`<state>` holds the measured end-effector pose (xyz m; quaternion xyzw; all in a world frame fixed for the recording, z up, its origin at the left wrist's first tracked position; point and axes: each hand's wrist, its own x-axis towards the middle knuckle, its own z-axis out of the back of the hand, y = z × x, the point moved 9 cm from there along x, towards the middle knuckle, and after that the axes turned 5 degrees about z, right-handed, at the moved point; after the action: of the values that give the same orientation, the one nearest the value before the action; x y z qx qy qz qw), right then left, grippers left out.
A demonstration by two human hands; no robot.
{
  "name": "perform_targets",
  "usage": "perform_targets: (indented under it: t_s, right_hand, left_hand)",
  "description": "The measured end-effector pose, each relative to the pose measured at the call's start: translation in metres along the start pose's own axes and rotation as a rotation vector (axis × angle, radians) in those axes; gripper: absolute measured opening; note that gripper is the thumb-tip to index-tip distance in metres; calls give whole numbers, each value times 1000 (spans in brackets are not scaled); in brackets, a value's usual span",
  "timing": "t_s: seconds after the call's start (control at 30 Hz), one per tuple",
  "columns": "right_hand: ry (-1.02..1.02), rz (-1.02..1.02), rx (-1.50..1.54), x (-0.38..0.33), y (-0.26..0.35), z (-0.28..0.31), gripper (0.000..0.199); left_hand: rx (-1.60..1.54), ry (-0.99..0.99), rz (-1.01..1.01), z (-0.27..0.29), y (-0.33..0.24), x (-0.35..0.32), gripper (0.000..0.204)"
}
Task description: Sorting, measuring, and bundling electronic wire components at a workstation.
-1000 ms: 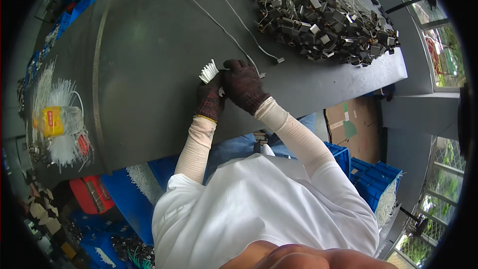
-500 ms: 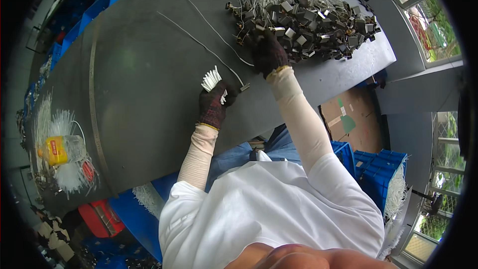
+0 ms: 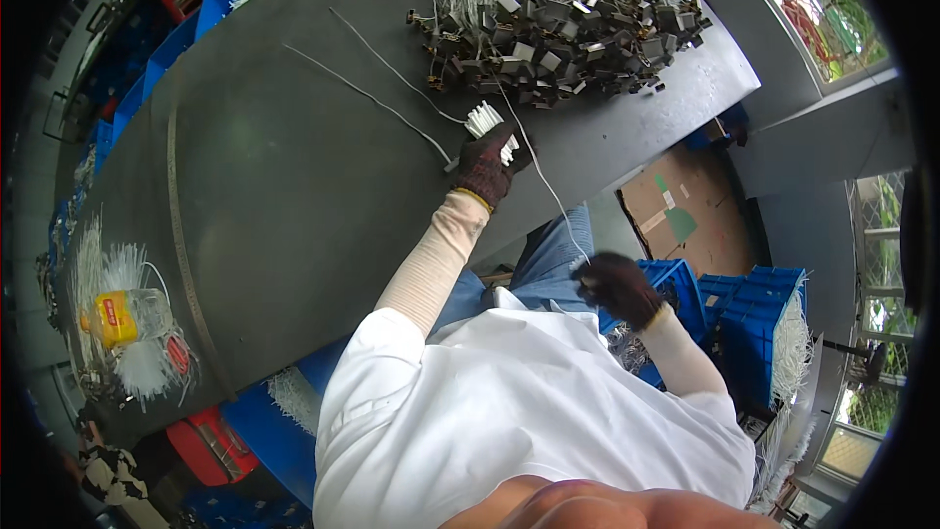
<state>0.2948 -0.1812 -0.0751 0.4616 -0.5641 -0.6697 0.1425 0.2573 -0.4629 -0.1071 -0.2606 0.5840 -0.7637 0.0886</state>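
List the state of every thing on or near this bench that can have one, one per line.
left hand: gloved, closed round the bundle.
bundle of white ties: upright in the fist, ends fanned.
right hand: gloved, off the bench, pinching the cord.
white cord: stretched taut from pile to hand.
pile of metal blocks: heaped, wires tangled.
two loose cords: lying flat on the bench.

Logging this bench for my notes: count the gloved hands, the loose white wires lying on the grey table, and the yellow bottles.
Gloved hands: 2, left hand and right hand
Loose white wires on the table: 2
Yellow bottle: 1
Total: 5
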Motion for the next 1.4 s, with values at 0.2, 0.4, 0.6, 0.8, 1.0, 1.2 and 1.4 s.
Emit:
perform_targets:
  t_s: [0.2, 0.4, 0.6, 0.8, 1.0, 1.2, 1.4]
  right_hand:
    - [99, 338, -693, -110, -63, 76, 20]
    - [-181, -402, -169, -137, -129, 103, 19]
    - [-129, -445, -187, -130, -163, 125, 30]
    - [-156, -392, -165, -125, -140, 114, 29]
    - [-38, -311, -64, -76, -112, 76, 28]
    - [19, 35, 209, 47, -13, -26, 48]
    - [8, 195, 195, 110, 37, -83, 55]
  left_hand:
    - [-1435, -117, 728, -34, 40, 2, 14]
    - [-1645, -246, 654, 16, 46, 2, 18]
    - [-1451, -445, 664, 55, 38, -11, 15]
    - [-1444, -376, 626, 60, 36, -19, 17]
    - [-1409, -197, 549, 49, 13, -33, 15]
    - [-871, -19, 588, 27, -31, -70, 15]
    - [-153, 21, 224, 47, -52, -83, 20]
